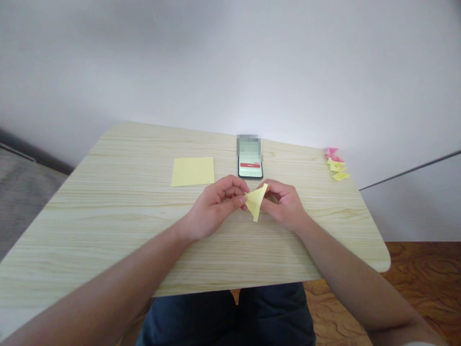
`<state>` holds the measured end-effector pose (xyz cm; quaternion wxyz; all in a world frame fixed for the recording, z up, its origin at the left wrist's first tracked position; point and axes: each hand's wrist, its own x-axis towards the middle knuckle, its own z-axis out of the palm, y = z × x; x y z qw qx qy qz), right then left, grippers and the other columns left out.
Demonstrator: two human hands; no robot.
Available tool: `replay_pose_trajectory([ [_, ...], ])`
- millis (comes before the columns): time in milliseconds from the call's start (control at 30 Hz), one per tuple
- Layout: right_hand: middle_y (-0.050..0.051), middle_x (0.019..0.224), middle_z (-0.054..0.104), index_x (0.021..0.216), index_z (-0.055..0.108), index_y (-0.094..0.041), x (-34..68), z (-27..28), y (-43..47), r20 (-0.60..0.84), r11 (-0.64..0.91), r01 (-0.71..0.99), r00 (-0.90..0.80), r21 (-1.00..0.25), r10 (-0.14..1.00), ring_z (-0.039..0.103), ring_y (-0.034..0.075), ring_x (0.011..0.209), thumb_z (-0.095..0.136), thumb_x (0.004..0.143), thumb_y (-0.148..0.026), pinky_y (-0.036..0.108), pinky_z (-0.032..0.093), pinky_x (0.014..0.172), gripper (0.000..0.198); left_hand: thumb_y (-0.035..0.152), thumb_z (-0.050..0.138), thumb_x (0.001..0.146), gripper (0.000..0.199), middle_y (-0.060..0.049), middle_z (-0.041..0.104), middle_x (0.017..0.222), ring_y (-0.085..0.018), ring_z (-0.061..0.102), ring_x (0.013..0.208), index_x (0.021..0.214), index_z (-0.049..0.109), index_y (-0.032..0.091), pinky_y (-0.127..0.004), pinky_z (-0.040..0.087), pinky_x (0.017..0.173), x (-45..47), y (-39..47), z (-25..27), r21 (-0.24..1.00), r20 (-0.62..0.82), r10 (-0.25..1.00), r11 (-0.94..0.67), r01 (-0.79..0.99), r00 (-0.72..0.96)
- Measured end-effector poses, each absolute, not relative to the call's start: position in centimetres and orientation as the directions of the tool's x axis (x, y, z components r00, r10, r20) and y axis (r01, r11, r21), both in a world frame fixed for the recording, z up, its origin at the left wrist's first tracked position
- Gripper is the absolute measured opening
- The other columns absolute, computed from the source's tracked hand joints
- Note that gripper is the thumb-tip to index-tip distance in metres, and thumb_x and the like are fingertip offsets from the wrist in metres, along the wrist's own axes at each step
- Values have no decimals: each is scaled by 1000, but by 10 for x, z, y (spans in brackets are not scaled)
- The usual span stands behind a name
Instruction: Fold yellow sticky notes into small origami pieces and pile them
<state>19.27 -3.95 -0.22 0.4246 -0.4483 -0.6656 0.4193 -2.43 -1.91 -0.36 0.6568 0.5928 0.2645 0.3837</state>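
Note:
Between my two hands, just above the table, is a folded piece of yellow paper (255, 201), shaped like a triangle with a narrow strip along its right side. My left hand (219, 202) pinches its pointed left corner between thumb and fingers. On the other side, my right hand (283, 202) has its thumb and fingers closed at the strip edge, partly behind the paper. Some of the right fingertips are hidden by the paper.
A flat stack of yellow paper (193, 171) lies left of a lit phone (250, 163) at the back. Small folded pink (333, 154) and yellow paper pieces (337, 166) sit at the right edge of the wooden table (126, 202). A white wall (230, 72) stands behind.

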Motion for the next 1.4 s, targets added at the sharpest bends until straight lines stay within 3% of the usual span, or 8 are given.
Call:
replay_pose_trajectory([
  [300, 2, 79, 69, 83, 74, -20, 194, -4, -37, 63, 82, 68, -256, -994, 965, 60, 15, 71, 81, 82, -37, 28, 46, 65, 18, 25, 76, 88, 25, -6, 74, 103, -16, 69, 94, 112, 69, 19, -29, 53, 87, -24, -21, -4, 973, 106, 819, 33, -230, 564],
  [667, 0, 78, 68, 84, 71, -21, 190, -9, -38, 106, 134, 110, -234, -985, 967, 59, 14, 68, 82, 79, -34, 27, 48, 62, 18, 27, 81, 83, 20, -7, 76, 101, -19, 68, 93, 102, 78, 20, -32, 53, 85, -23, -23, -2, 983, 139, 856, -60, -172, 498],
  [833, 2, 84, 70, 88, 71, -22, 189, -7, -39, 227, 256, 250, -139, -934, 964, 62, 16, 76, 82, 78, -28, 29, 50, 68, 16, 28, 80, 84, 18, -7, 74, 100, -21, 67, 96, 101, 79, 22, -34, 52, 86, -24, -20, -1, 979, 190, 859, -131, -153, 475],
  [1100, 3, 87, 69, 92, 72, -22, 192, -11, -38, 316, 386, 296, -257, -874, 913, 63, 16, 78, 71, 88, -23, 29, 47, 68, 5, 28, 81, 83, 16, -8, 73, 101, -22, 66, 98, 97, 81, 22, -35, 51, 90, -24, -19, 0, 976, 207, 867, -150, -160, 453],
  [1400, 4, 89, 70, 97, 75, -22, 191, -5, -39, 287, 405, 350, -341, -845, 895, 64, 16, 80, 63, 95, -27, 30, 50, 71, 13, 31, 80, 83, 14, -5, 70, 91, -18, 63, 88, 91, 77, 19, -31, 50, 81, -26, -18, 1, 984, 156, 890, -105, -142, 429],
])
